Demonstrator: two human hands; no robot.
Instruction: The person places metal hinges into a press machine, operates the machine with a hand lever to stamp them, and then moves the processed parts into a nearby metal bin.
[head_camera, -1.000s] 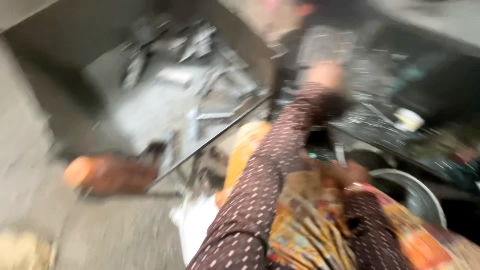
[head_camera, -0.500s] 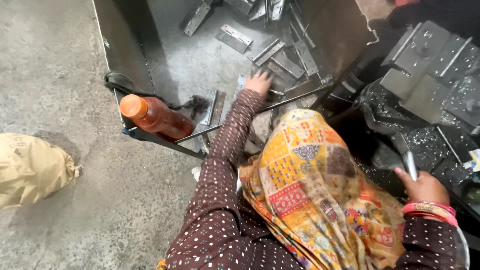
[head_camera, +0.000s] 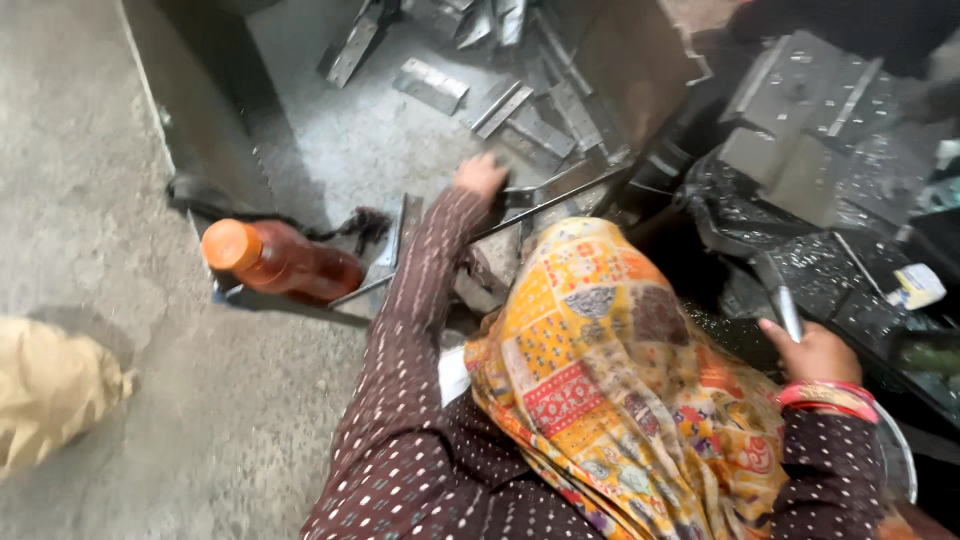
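Head view: left hand reaching into metal bin, fingers curled over flat metal strips, grip unclear. Right hand beside bin, gripping a small metal piece. Plenty of strips left inside.

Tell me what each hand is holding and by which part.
The right hand grips a thin metal piece by its lower end. The left hand reaches among flat metal strips; any hold cannot be told.
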